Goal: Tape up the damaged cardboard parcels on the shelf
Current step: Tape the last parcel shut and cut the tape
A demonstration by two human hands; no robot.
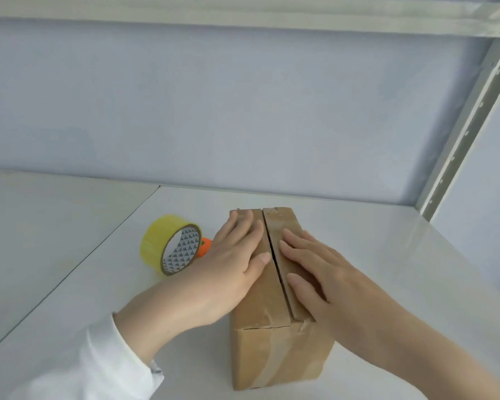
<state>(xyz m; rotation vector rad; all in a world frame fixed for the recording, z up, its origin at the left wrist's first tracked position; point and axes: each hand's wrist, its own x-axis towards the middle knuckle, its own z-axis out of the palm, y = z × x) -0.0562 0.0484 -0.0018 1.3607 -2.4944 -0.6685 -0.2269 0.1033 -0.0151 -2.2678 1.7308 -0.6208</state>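
Observation:
A brown cardboard parcel [274,350] stands on the white shelf [387,255], its two top flaps folded down with a dark gap running between them. My left hand [231,264] lies flat on the left flap, fingers straight and pressing. On the right flap my right hand [315,272] presses the same way, fingers straight. A roll of yellow tape [171,245] stands on edge just left of the parcel, apart from both hands. A strip of old tape runs down the parcel's front face.
A small orange object [205,246] peeks out between the tape roll and my left hand. A perforated metal upright [468,131] rises at the right, and an upper shelf rail [243,21] crosses overhead. A seam divides the shelf surface at the left.

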